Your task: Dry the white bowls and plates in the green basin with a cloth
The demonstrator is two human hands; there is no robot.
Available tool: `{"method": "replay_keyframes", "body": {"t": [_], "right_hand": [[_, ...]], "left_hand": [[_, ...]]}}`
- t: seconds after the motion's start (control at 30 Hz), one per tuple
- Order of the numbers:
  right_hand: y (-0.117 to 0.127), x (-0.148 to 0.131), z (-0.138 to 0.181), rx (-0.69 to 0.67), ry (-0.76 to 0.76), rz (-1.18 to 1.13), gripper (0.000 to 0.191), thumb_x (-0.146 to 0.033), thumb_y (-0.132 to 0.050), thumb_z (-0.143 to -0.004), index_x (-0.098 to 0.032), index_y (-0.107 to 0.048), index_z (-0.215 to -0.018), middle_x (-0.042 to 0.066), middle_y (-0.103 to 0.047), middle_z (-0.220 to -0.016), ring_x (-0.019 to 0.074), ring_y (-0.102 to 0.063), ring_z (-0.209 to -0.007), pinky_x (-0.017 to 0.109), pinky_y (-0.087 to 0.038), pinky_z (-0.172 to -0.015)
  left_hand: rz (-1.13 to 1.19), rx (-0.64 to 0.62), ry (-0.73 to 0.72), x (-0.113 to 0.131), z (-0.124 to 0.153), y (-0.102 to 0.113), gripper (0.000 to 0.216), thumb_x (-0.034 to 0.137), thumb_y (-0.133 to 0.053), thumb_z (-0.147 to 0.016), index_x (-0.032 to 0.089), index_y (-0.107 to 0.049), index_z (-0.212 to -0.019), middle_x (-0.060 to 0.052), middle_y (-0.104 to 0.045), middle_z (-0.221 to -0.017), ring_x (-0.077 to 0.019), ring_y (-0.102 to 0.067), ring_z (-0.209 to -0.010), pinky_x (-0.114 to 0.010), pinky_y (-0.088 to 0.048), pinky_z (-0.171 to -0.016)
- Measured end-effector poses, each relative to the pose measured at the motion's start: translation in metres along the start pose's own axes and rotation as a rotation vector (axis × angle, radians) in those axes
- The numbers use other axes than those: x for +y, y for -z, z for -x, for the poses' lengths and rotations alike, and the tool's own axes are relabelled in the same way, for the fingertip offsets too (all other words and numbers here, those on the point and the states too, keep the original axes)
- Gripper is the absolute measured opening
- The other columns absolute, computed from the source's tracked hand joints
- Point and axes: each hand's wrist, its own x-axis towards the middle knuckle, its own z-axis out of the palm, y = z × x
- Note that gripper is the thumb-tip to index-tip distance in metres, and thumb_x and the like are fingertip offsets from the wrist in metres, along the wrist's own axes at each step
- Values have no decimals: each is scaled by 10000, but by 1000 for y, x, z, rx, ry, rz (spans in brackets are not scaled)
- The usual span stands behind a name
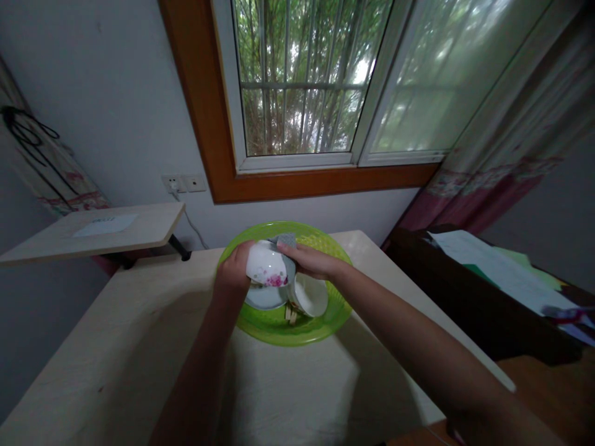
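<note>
Centrally, one glossy white bowl with pink flowers (pixel 266 261), in the grip of the left hand (pixel 233 267), over a round green plastic basin (pixel 288 337). Right hand (pixel 312 257): grip closed on a grey cloth (pixel 286 239) against the bowl.

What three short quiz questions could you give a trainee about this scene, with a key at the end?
1. What does the right hand hold?
a) a wooden spoon
b) a grey cloth
c) a red sponge

2. True or false: the left hand grips a glossy, round white bowl with pink flowers.

3. Fill in: the round green plastic basin stands on a pale wooden ____.

Key: 1. b; 2. true; 3. table.
</note>
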Motion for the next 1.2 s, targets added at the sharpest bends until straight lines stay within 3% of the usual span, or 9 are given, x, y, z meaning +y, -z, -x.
{"method": "replay_keyframes", "body": {"t": [0.1,0.23,0.47,0.6,0.77,0.83,0.9,1.07,1.2], "right_hand": [[-2,2,-4,33,-125,-206,440,-546,-443,-1025,-194,-698,-1091,69,-769,-1017,172,-718,-877,283,-614,-823],[-7,0,-8,114,-175,-342,387,-460,-440,-1047,-159,-682,-1063,63,-770,-884,155,-719,-760,260,-623,-752],[-14,-3,-13,251,-90,-395,233,-356,-529,-993,-181,-674,-943,49,-763,-810,172,-704,-707,279,-608,-738],[-15,-2,-13,332,-9,-407,197,-358,-562,-957,-214,-679,-889,29,-763,-824,162,-698,-712,247,-586,-726],[-13,2,-14,415,86,-456,214,-391,-549,-938,-223,-674,-894,18,-763,-825,178,-696,-697,281,-595,-707],[-13,3,-14,444,117,-463,214,-394,-547,-934,-223,-674,-917,10,-766,-844,175,-697,-704,281,-596,-716],[-12,3,-15,472,151,-466,217,-395,-558,-925,-216,-679,-949,10,-771,-868,177,-703,-728,286,-597,-735],[-16,4,-16,480,169,-444,273,-422,-587,-907,-186,-696,-993,34,-776,-898,196,-708,-785,304,-584,-752],[-17,9,-15,432,99,-407,331,-491,-567,-902,-199,-694,-994,25,-764,-909,195,-688,-813,309,-559,-767]], "left_hand": [[54,55,14,0,1,1,375,179,-470,-915,147,-586,-1269,-148,-683,-1241,-271,-640,-1173,-389,-488,-1039],[117,81,3,1,0,0,385,179,-482,-907,142,-589,-1275,-148,-673,-1240,-270,-623,-1183,-393,-470,-1057],[238,15,53,2,-4,-3,480,121,-481,-875,148,-562,-1347,-163,-608,-1333,-289,-544,-1287,-440,-397,-1144],[438,23,273,7,-5,-10,711,39,-605,-754,169,-490,-1444,-173,-563,-1437,-330,-504,-1360,-484,-348,-1184],[1083,6,693,18,-10,-8,1097,33,-758,-652,236,-213,-1582,-193,-509,-1499,-310,-659,-1187,-466,-530,-1014],[1338,-37,789,22,-13,-3,1026,27,-706,-690,183,-210,-1574,-208,-604,-1394,-299,-700,-1104,-469,-575,-941],[1488,-70,848,26,-15,2,858,19,-664,-719,114,-344,-1510,-210,-669,-1296,-286,-719,-1056,-456,-588,-929],[1628,-82,833,31,-16,2,440,114,-662,-851,83,-588,-1284,-191,-707,-1247,-251,-714,-1087,-399,-566,-1003],[1662,-74,793,28,-15,0,382,118,-654,-865,78,-618,-1243,-185,-731,-1197,-266,-708,-1112,-408,-559,-1018]]}}
